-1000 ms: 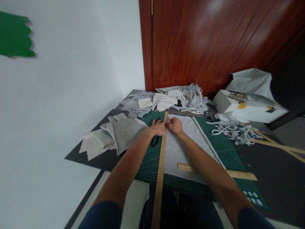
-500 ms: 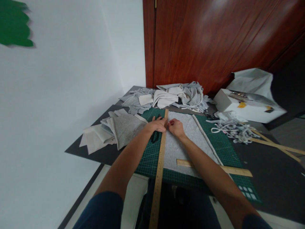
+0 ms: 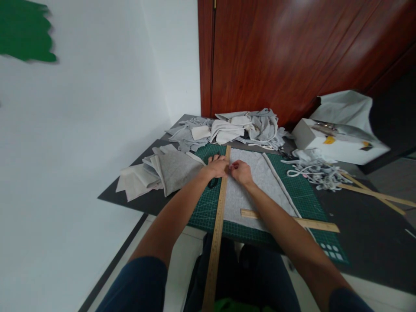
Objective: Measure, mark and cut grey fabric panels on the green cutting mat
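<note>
A long wooden ruler (image 3: 220,203) lies along the left edge of a grey fabric panel (image 3: 242,197) and sticks out past the table's front edge. My left hand (image 3: 217,166) presses flat on the ruler near its far end, fingers apart. Just right of the ruler, my right hand (image 3: 241,172) rests on the panel with its fingers pinched together; what they hold is too small to make out. Black scissor-like handles (image 3: 212,183) show partly under my left hand. A shorter wooden ruler (image 3: 315,224) crosses the near part of the panel, below my right forearm.
A green cutting mat (image 3: 204,203) lies under the panel. Folded grey fabric (image 3: 178,169) is at the left, with a heap of scraps (image 3: 227,130) behind. Toward the right are tangled cut strips (image 3: 320,171), crossed wooden sticks (image 3: 373,192) and a white box (image 3: 344,145).
The view has shifted slightly. My left hand's fingers are spread a little more on the ruler. My right hand stays pinched in nearly the same place beside it.
</note>
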`<state>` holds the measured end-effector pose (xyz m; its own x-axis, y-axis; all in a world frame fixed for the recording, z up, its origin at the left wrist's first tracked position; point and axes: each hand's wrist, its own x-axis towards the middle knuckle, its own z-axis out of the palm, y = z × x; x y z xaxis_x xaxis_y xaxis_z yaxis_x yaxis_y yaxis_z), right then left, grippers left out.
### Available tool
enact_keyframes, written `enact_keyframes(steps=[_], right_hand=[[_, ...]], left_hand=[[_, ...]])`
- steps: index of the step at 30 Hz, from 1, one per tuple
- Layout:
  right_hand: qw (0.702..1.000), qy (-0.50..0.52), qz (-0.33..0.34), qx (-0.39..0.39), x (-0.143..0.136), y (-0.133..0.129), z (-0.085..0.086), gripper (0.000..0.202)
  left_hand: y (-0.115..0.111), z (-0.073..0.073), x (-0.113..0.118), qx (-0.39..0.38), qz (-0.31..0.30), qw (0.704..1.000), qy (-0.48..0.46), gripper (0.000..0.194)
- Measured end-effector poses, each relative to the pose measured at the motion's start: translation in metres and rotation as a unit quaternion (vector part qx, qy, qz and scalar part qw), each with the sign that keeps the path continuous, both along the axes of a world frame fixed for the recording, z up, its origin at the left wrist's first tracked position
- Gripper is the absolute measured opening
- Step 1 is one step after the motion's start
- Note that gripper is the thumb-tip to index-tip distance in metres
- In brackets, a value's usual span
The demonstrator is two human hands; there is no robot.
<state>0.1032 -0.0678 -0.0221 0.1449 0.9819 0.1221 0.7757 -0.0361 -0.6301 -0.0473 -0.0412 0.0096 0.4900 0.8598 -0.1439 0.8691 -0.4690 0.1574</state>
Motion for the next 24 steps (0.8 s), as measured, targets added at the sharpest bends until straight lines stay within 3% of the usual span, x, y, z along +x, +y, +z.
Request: enact_keyframes(steps=[2,6,16,24], right_hand=[[1.000,-0.001,0.002,0.000,-0.001,0.000,-0.002,0.018],[1.000,-0.007,0.007,-0.001,-0.001,-0.002,-0.003,0.019],[1.000,-0.013,-0.003,0.003,-0.003,-0.004,-0.005,0.022],[1.000,-0.007,0.002,0.009,-0.003,-0.009,-0.007,0.021]], left_hand=[[-0.008,0.000,0.000,0.012,-0.004,1.000,-0.004,0.039],[-0.020,0.002,0.004,0.021,-0.007,1.000,-0.004,0.040],[-0.030,0.005,0.001,0.004,-0.007,1.000,0.018,0.034],[-0.037,0.018,0.001,-0.073,-0.024,0.995,0.060,0.073]])
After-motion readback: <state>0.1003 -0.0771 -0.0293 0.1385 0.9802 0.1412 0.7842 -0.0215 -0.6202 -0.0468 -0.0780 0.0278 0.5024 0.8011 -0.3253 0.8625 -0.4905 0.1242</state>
